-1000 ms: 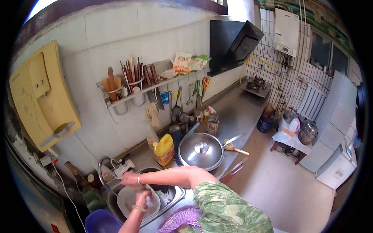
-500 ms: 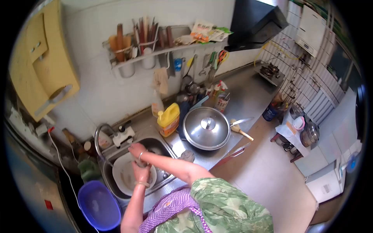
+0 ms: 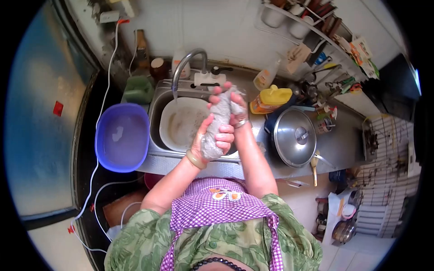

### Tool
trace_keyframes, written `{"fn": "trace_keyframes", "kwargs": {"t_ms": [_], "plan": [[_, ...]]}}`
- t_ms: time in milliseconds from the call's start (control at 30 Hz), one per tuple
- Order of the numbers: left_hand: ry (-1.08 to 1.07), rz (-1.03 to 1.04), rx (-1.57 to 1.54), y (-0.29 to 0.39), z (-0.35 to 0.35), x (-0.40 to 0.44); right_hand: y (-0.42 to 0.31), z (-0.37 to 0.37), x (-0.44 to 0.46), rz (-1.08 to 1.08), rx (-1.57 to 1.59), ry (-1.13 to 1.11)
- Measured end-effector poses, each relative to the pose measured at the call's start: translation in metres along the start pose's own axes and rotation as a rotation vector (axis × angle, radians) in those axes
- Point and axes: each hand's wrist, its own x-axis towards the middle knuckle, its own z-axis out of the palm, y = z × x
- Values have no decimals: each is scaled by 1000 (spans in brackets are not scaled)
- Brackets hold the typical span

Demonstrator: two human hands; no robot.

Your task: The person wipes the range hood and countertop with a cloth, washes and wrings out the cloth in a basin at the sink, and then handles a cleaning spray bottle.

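A wet grey cloth, bunched into a long roll, is held in both hands above the sink's right part. Around its lower end wrap the fingers of my left hand, which has a pale bangle at the wrist. Higher up, my right hand grips the top end. To the left of the cloth a white basin sits in the metal sink, with cloudy water in it. The curved faucet hangs over the basin, and a thin stream seems to fall from it.
A purple tub with water stands left of the sink, near a green container. On the right counter are a yellow jug and a lidded pan with its handle toward the edge. A wall shelf hangs above.
The view has swung left, toward the sink. My hands were down at the basin, the right one reaching toward the faucet side; now both are raised, gripping the grey cloth.
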Motion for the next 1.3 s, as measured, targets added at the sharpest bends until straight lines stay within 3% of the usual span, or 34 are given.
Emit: {"fn": "trace_keyframes", "kwargs": {"t_ms": [67, 133, 300, 400, 433, 533, 600, 633, 767, 867, 1000, 1033, 1100, 1133, 1200, 1300], "plan": [[33, 15, 109, -2, 16, -11, -11, 28, 2, -3, -151, 69], [54, 31, 237, 3, 29, -25, -17, 47, 2, 79, -341, 274], [522, 73, 711, 17, 26, -35, -8, 36, 18, 216, -717, 454], [677, 73, 1153, 42, -24, -27, -7, -16, 30, 329, -1042, 517], [732, 267, 1104, 42, -40, -17, -1, -22, 35, 318, -1160, 412], [861, 410, 1153, 65, -75, -6, 13, -77, 48, 242, -1459, 414], [882, 529, 1209, 78, -104, -4, 15, -168, 49, 7, -1894, 55], [928, 562, 1223, 83, -117, -4, 24, -175, 48, 56, -1972, 99], [1083, 717, 1319, 104, -179, -7, 58, -182, 37, 34, -2074, 279], [1339, 603, 1364, 102, -177, -17, 76, -182, 29, 58, -2159, 370], [1483, 663, 1540, 107, -189, -15, 91, -201, 22, 26, -2286, 408], [1488, 741, 1536, 109, -211, -11, 92, -204, 23, 34, -2322, 403], [1412, 844, 1677, 127, -244, -11, 87, -177, 35, 355, -2043, 471], [1388, 628, 1561, 128, -233, -21, 83, -168, 35, 517, -1889, 506], [1335, 542, 1478, 125, -207, -49, 63, -179, 28, 513, -1733, 353], [1034, 558, 1447, 122, -179, -114, 43, -218, -2, 599, -1544, 552]]}}
